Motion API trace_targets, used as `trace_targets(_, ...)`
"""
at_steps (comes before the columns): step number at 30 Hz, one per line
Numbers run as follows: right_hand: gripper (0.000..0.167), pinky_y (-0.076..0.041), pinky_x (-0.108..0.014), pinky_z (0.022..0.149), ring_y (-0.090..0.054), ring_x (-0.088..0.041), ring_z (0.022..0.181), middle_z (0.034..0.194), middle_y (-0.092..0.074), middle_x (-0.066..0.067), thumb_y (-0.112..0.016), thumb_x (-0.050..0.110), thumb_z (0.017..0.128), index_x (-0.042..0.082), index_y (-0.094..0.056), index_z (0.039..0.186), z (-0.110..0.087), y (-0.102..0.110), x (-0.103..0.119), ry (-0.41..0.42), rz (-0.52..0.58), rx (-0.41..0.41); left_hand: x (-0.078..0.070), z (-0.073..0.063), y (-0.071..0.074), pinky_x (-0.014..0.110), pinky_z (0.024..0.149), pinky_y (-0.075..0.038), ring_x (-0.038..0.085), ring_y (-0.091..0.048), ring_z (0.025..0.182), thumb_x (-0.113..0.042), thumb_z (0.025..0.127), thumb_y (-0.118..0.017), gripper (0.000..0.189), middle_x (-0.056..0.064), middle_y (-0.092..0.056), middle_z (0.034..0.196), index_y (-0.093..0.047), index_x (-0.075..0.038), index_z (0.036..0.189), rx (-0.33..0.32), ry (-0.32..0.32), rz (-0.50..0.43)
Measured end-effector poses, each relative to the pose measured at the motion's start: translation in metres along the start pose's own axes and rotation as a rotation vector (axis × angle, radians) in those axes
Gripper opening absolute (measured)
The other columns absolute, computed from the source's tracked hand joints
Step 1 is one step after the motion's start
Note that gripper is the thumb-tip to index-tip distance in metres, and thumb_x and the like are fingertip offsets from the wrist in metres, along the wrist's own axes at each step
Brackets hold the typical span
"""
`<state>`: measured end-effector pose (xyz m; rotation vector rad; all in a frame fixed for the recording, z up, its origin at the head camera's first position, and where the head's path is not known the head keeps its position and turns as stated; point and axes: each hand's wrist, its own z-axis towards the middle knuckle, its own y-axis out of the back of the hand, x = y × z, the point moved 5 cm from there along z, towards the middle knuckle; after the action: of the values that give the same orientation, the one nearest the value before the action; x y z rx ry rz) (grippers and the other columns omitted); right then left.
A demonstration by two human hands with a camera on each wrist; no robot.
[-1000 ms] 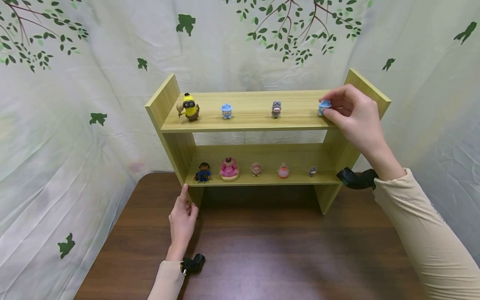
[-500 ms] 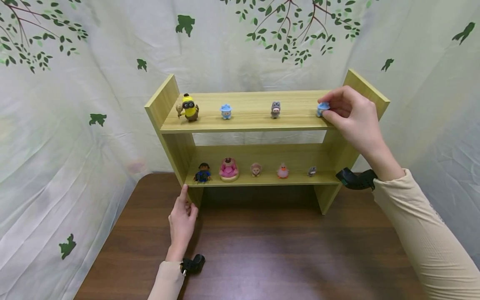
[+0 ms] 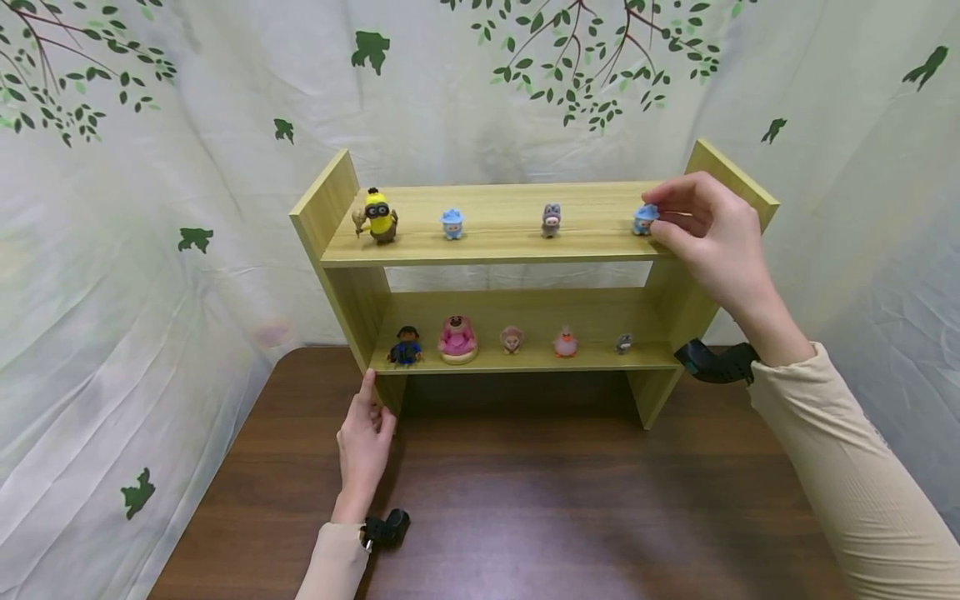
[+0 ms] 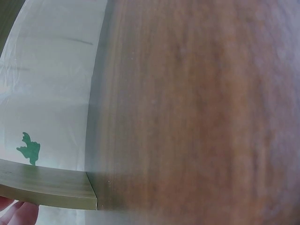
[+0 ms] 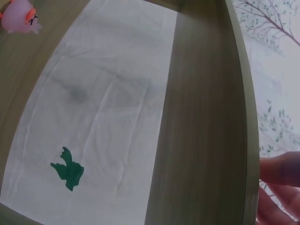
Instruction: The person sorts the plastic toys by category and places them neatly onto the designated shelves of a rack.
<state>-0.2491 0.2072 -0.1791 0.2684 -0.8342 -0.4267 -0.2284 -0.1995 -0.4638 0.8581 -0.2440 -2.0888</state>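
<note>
My right hand [image 3: 708,225] is at the right end of the upper shelf, its thumb and index finger close around a small light-blue figurine in a hat [image 3: 645,220]. That figurine stands upright on the board, its front in plain sight; whether the fingertips touch it is hard to see. My left hand [image 3: 365,442] is low at the left side of the wooden shelf unit [image 3: 480,259], index finger stretched up to the front edge by the lower board. In the left wrist view, fingers [image 4: 26,214] rest against a panel's edge. The right wrist view shows fingers [image 5: 281,171] beside the board edge.
Along the upper board stand a yellow minion figurine [image 3: 380,218], another blue-hatted figurine [image 3: 452,223] and a grey one [image 3: 551,220]. Below are a dark-blue figurine [image 3: 406,346], a pink bear [image 3: 457,339] and several smaller ones. Brown table [image 3: 510,500], leaf-patterned cloth behind.
My right hand has shifted slightly right from the blue figurine, which keeps its place and shows more of its front. My left hand has stayed still.
</note>
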Motion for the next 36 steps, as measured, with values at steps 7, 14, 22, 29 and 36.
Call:
trace_targets(7, 0.025, -0.046, -0.019, 0.086, -0.059, -0.014, 0.1, 0.11, -0.063, -0.012, -0.064, -0.005, 0.086, -0.005, -0.06, 0.111, -0.001, 0.003, 0.0, -0.012, 0.03, -0.018, 0.0, -0.001, -0.001, 0.038, 0.052, -0.038, 0.021, -0.048, 0.061, 0.015, 0.08, -0.057, 0.089, 0.012, -0.05, 0.081, -0.028, -0.031, 0.151, 0.007, 0.007, -0.002)
trace_targets(14, 0.026, -0.045, -0.024, 0.091, -0.059, -0.016, 0.104, 0.111, -0.063, -0.007, -0.061, -0.008, 0.085, -0.004, -0.061, 0.111, -0.003, 0.007, 0.001, 0.009, 0.092, -0.072, 0.0, 0.0, -0.001, 0.038, 0.053, -0.038, 0.02, -0.047, 0.062, 0.016, 0.079, -0.057, 0.09, 0.011, -0.05, 0.081, -0.029, -0.03, 0.151, 0.002, 0.008, -0.005)
trace_targets(22, 0.024, -0.045, -0.024, 0.091, -0.059, -0.02, 0.103, 0.11, -0.064, -0.008, -0.061, -0.009, 0.085, -0.002, -0.064, 0.109, -0.011, 0.016, 0.004, 0.019, 0.189, -0.135, 0.001, 0.0, 0.0, 0.038, 0.053, -0.04, 0.019, -0.047, 0.063, 0.013, 0.081, -0.057, 0.086, 0.01, -0.049, 0.082, -0.027, -0.028, 0.151, 0.02, 0.019, -0.002)
trace_targets(29, 0.023, -0.045, -0.023, 0.09, -0.06, -0.021, 0.101, 0.108, -0.065, -0.012, -0.061, -0.012, 0.083, -0.005, -0.065, 0.105, -0.023, 0.022, 0.003, 0.046, 0.373, -0.163, 0.002, 0.0, -0.001, 0.038, 0.054, -0.039, 0.019, -0.045, 0.063, 0.011, 0.083, -0.056, 0.083, 0.009, -0.047, 0.082, -0.028, -0.026, 0.151, 0.032, 0.025, -0.006)
trace_targets(36, 0.023, -0.046, -0.022, 0.088, -0.061, -0.022, 0.099, 0.105, -0.065, -0.013, -0.059, -0.015, 0.083, -0.009, -0.064, 0.105, -0.04, 0.022, 0.002, 0.069, 0.458, -0.148, 0.0, 0.0, -0.001, 0.039, 0.053, -0.04, 0.02, -0.048, 0.063, 0.014, 0.082, -0.057, 0.085, 0.011, -0.049, 0.081, -0.029, -0.028, 0.151, 0.013, 0.007, -0.005)
